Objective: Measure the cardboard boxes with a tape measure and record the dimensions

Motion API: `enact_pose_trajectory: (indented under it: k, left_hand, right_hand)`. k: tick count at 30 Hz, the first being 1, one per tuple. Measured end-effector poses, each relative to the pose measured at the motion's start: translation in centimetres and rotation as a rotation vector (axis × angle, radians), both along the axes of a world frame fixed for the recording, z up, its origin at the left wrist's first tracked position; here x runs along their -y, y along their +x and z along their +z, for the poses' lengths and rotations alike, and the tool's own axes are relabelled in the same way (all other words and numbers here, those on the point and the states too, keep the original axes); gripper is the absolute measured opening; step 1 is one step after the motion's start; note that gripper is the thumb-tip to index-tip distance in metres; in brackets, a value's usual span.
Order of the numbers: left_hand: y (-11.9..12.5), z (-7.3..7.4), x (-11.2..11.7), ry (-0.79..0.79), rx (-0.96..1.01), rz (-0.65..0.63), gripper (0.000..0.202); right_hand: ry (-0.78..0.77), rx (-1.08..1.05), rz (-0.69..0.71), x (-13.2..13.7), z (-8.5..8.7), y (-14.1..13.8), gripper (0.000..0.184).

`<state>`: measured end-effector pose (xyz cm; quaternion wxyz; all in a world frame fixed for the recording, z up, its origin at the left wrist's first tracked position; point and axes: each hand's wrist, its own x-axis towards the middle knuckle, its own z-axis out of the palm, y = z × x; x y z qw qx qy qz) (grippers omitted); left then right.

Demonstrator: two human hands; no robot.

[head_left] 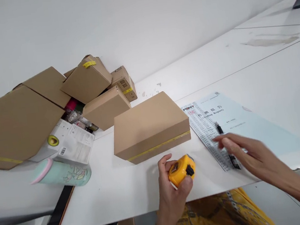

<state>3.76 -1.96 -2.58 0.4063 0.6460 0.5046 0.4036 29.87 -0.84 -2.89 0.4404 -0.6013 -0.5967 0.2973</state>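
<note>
My left hand [171,192] is closed around a yellow tape measure [181,171] with a black button, just in front of a brown cardboard box [150,125]. That box lies closed on the white table, and a strip of yellow tape runs along its near side. To the right, my right hand [250,152] hovers over a black pen [219,128], fingers stretched out and slightly blurred. The pen rests on a light blue paper report [239,115] with printed text, and part of it is hidden behind my fingers.
Several cardboard boxes [87,78] are piled at the back left. Near them sit a white box with an avocado picture [72,143] and a mint-green bottle [66,173] lying on its side. A dark flat object [60,209] lies by the table's left front edge.
</note>
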Motion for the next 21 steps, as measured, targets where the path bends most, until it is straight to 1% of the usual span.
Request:
enact_pose_trajectory:
  k: [2,3,4,6,8,10,12,13,15,17,19,21]
  left_hand:
    - [0.0,1.9,0.4,-0.137,0.209,-0.115,0.062]
    - [0.0,2.7,0.5,-0.2,0.297,-0.141,0.067]
    - [0.0,3.4,0.5,-0.244,0.353,-0.144,0.07]
    - [-0.1,4.2,0.5,-0.267,0.373,-0.117,0.071]
    - [-0.3,4.5,0.6,-0.255,0.366,-0.095,0.07]
    - [-0.8,4.8,0.5,-0.233,0.375,-0.085,0.07]
    - [-1.8,5.4,0.1,-0.188,0.374,-0.054,0.071]
    - [-2.6,6.0,-0.4,-0.155,0.361,-0.023,0.071]
    - [-4.9,7.7,-2.1,-0.076,0.309,0.069,0.07]
    - [-7.8,9.7,-4.6,-0.012,0.272,0.166,0.067]
    - [-11.0,11.7,-7.7,0.041,0.242,0.252,0.065]
    - [-13.8,13.2,-10.7,0.047,0.209,0.302,0.055]
  right_hand:
    - [-0.268,-0.262,0.243,0.3,1.8,-2.1,0.057]
    - [-0.352,-0.341,0.329,0.4,2.6,-3.0,0.061]
    - [-0.4,-0.392,0.391,0.4,3.3,-3.7,0.064]
    - [-0.427,-0.419,0.457,0.4,4.4,-4.6,0.065]
    - [-0.432,-0.435,0.482,0.5,5.1,-5.3,0.064]
    - [-0.432,-0.476,0.516,0.4,5.6,-5.7,0.058]
    - [-0.419,-0.523,0.527,-0.1,6.4,-5.8,0.052]
    - [-0.402,-0.546,0.516,-0.7,7.0,-5.7,0.05]
    - [-0.345,-0.589,0.443,-2.7,8.4,-5.1,0.051]
    - [-0.225,-0.638,0.329,-5.7,9.7,-3.9,0.053]
    - [-0.119,-0.719,0.241,-9.3,10.6,-2.8,0.049]
    - [-0.143,-0.744,0.219,-12.7,10.8,-2.2,0.045]
